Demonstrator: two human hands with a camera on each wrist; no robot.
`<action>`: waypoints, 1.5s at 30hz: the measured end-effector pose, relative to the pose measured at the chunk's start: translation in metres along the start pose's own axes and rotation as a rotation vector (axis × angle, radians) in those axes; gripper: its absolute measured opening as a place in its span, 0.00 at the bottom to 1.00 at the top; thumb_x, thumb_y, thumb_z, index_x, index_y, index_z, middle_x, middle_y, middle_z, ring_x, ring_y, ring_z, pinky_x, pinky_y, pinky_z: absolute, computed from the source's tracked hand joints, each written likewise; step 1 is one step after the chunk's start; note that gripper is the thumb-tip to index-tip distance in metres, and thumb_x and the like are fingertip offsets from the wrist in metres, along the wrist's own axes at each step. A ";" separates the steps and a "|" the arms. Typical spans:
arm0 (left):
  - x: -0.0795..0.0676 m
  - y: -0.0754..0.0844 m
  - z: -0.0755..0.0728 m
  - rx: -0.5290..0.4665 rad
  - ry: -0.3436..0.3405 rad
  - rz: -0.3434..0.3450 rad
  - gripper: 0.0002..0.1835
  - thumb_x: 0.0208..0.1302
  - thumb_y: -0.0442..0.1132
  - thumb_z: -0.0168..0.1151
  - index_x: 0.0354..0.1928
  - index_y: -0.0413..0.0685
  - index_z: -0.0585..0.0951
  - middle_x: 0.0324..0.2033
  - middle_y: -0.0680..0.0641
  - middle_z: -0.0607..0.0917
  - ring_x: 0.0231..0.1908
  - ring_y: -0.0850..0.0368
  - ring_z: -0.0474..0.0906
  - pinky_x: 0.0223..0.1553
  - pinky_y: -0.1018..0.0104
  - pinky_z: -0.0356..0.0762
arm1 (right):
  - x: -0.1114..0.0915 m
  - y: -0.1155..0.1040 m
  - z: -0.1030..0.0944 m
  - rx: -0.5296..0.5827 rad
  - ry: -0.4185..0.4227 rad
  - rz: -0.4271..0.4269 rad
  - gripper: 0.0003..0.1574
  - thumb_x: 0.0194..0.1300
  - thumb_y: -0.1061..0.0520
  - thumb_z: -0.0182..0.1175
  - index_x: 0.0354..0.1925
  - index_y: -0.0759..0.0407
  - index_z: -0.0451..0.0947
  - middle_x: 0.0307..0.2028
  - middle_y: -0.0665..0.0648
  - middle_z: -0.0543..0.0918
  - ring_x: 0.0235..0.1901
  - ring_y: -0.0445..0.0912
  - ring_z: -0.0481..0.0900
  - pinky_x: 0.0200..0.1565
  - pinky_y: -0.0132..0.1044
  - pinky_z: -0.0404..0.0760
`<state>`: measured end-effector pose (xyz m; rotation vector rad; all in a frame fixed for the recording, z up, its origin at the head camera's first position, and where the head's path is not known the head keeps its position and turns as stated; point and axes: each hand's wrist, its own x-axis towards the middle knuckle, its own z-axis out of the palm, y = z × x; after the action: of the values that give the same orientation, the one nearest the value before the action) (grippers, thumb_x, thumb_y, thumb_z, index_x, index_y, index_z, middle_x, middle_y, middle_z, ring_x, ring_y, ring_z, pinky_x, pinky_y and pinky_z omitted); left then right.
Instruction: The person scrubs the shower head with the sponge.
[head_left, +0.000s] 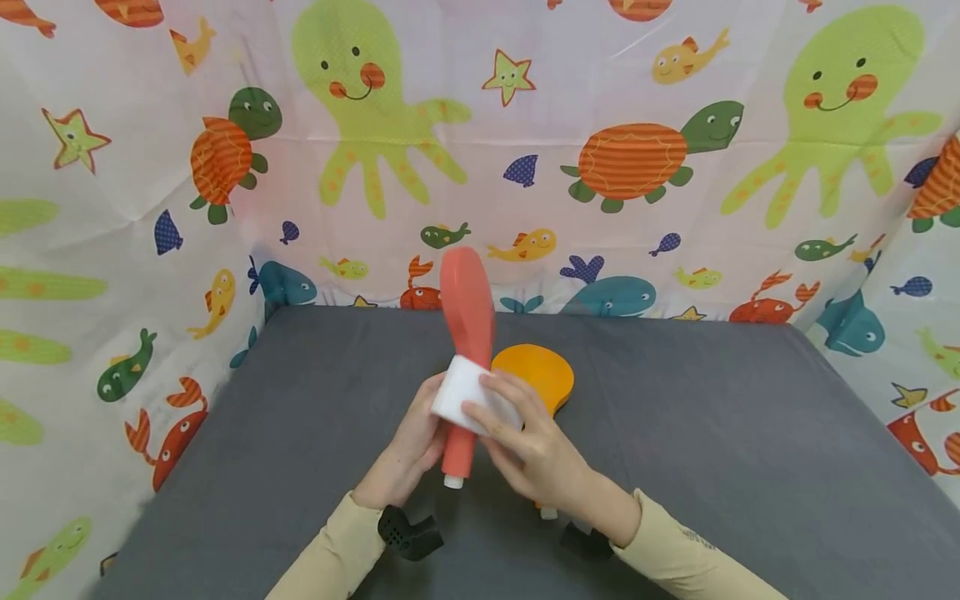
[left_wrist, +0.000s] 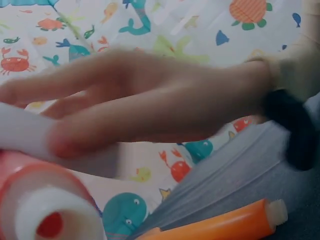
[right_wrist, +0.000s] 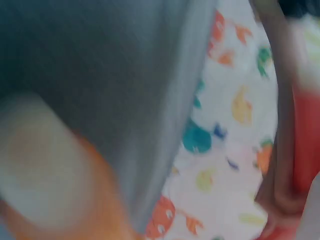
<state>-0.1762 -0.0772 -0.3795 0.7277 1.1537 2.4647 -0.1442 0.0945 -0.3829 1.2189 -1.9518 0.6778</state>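
Note:
A coral shower head (head_left: 467,308) with a white end is held upright over the table, its rounded head at the top. My left hand (head_left: 408,442) grips its handle from the left, fingers partly hidden behind it. With fingers and thumb my right hand (head_left: 543,450) holds a short white cylinder-shaped thing (head_left: 459,392) across the handle. In the left wrist view, the right thumb lies along the white thing, and the hollow white end of the coral shower head (left_wrist: 60,220) faces the camera. The right wrist view shows the coral handle (right_wrist: 306,135) in the left fingers.
A yellow-orange shower head (head_left: 536,371) lies on the grey-covered table (head_left: 675,433) behind my right hand, its white tip (head_left: 549,513) showing below. A curtain printed with sea animals (head_left: 525,225) hangs at the back and along both sides.

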 end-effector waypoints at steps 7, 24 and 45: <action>-0.001 0.007 0.005 0.047 0.017 -0.055 0.15 0.73 0.43 0.43 0.47 0.45 0.77 0.35 0.52 0.82 0.32 0.61 0.78 0.35 0.72 0.77 | -0.014 -0.016 -0.004 -0.013 -0.125 -0.137 0.23 0.65 0.57 0.54 0.58 0.57 0.72 0.60 0.67 0.66 0.59 0.61 0.63 0.59 0.46 0.67; 0.002 -0.003 -0.002 0.014 -0.070 -0.011 0.15 0.73 0.37 0.41 0.45 0.48 0.79 0.37 0.52 0.81 0.36 0.62 0.78 0.40 0.71 0.76 | 0.000 0.009 -0.005 0.019 0.022 0.026 0.23 0.68 0.54 0.51 0.59 0.59 0.71 0.59 0.69 0.64 0.58 0.61 0.62 0.55 0.48 0.72; 0.000 -0.003 0.000 -0.013 -0.096 0.003 0.20 0.73 0.31 0.31 0.48 0.45 0.77 0.38 0.50 0.80 0.37 0.61 0.78 0.44 0.69 0.75 | 0.014 0.019 -0.009 -0.013 0.060 0.111 0.26 0.69 0.53 0.50 0.62 0.57 0.67 0.61 0.69 0.62 0.58 0.61 0.61 0.49 0.52 0.75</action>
<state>-0.1765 -0.0756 -0.3817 0.8355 1.1013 2.4087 -0.1631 0.1016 -0.3672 1.0757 -1.9820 0.7482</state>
